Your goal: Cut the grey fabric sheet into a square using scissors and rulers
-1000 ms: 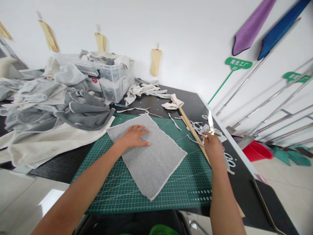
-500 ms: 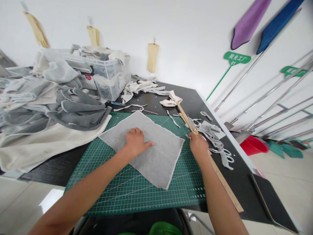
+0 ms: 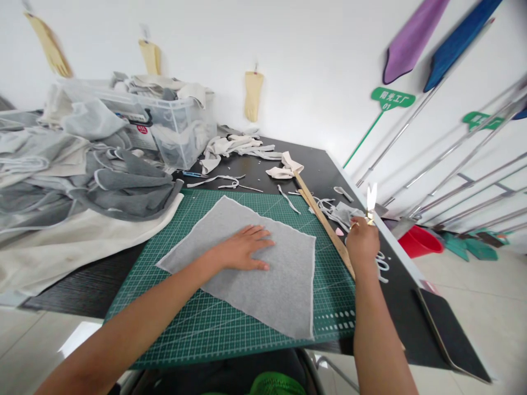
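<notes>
A grey cloth piece [image 3: 263, 291] with pale edges lies on the green cutting mat [image 3: 173, 334]. My left hand [image 3: 245, 248] rests flat on the cloth, fingers spread. At the right, my right hand [image 3: 363, 238] is closed around the handles of gold-handled scissors [image 3: 371, 200], whose blades point up and away, slightly parted. A wooden ruler [image 3: 323, 219] lies slantwise along the mat's right side, its near part hidden by my right arm. Beside it is a small pink piece [image 3: 339, 232].
Piled cloths [image 3: 127, 186] and a clear plastic box [image 3: 181, 131] of fabric fill the left. Cloth scraps [image 3: 239, 147] lie at the back. A dark flat object [image 3: 450, 329] is at the right edge, a red bucket [image 3: 420, 241] beyond.
My right hand has lifted the scissors off the ruler and moved right. My left hand has slid right and opened flatter, and the cloth has turned and shifted slightly with it.
</notes>
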`<move>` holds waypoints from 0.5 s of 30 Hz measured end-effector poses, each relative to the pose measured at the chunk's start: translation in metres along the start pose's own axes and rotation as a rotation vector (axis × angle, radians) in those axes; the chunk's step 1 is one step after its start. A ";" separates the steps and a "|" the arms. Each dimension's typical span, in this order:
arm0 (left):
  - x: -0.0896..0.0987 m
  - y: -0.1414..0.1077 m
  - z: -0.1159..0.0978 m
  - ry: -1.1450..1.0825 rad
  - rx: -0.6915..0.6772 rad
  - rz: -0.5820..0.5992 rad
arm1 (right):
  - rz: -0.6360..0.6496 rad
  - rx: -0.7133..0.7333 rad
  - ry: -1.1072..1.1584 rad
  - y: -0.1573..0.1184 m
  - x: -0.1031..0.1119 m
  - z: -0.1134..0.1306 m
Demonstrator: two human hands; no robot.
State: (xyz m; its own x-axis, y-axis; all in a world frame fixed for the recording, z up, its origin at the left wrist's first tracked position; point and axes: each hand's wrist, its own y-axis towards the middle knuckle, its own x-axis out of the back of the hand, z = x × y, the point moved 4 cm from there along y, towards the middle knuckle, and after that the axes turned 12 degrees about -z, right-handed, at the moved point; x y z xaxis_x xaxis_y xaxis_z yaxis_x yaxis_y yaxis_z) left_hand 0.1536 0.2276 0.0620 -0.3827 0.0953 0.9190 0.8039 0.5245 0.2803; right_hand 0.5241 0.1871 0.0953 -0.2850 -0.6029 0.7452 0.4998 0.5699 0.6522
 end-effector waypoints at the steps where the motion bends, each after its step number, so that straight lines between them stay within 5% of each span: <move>1: -0.002 0.000 0.001 -0.005 0.027 0.012 | 0.034 0.038 0.020 -0.002 -0.003 0.007; 9: -0.012 0.003 0.005 0.206 0.491 -0.116 | 0.199 0.202 0.033 -0.020 -0.016 0.044; 15: -0.013 -0.004 0.013 0.103 0.478 0.007 | 0.236 0.233 -0.021 -0.026 -0.021 0.048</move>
State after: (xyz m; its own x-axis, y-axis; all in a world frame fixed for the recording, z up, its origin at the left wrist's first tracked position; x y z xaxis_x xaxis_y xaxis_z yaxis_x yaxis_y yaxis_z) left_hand 0.1495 0.2350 0.0451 -0.3115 0.0283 0.9498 0.4979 0.8562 0.1378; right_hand 0.4775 0.2120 0.0697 -0.2014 -0.4292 0.8804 0.3539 0.8062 0.4740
